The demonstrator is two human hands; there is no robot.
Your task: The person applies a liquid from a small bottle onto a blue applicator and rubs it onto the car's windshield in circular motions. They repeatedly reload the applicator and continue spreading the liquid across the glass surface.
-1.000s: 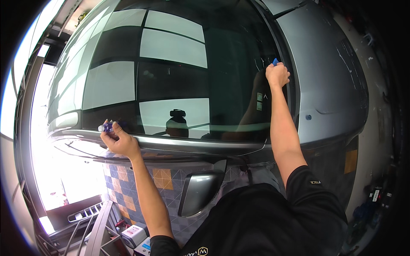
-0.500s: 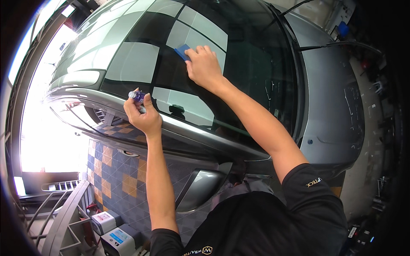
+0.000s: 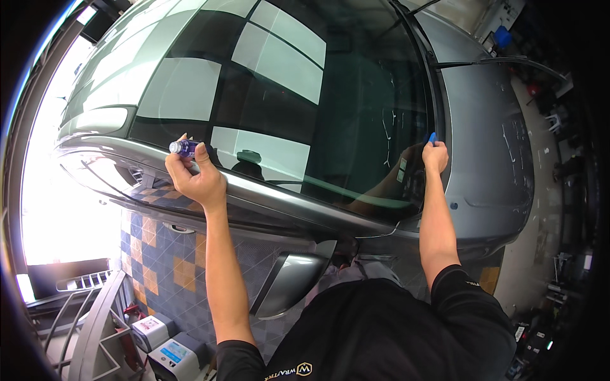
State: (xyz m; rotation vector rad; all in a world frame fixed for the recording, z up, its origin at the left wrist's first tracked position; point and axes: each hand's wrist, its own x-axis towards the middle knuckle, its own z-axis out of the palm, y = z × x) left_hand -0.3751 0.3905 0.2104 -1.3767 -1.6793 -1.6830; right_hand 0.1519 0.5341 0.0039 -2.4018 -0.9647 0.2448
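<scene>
In front of me is the dark windshield (image 3: 356, 108) of a grey car, bright panels mirrored in its glass. My right hand (image 3: 435, 156) grips a small blue applicator block (image 3: 433, 138) at the windshield's lower edge, beside the black cowl strip (image 3: 438, 101). Only a narrow side of the block shows. My left hand (image 3: 198, 174) is closed round a small purple bottle (image 3: 184, 148) with a silvery end, held over the silver roof pillar (image 3: 273, 194) along the glass.
A wiper arm (image 3: 473, 62) stands out over the grey hood (image 3: 486, 152). Below me juts the side mirror (image 3: 292, 284). Two white-and-grey boxes (image 3: 175, 357) and a metal rack (image 3: 105, 311) stand at lower left, on or near a checkered tile floor (image 3: 165, 254).
My right hand has swept the blue block right, from mid-glass to the windshield's lower edge. My left hand keeps the bottle near the pillar. The view has shifted slightly.
</scene>
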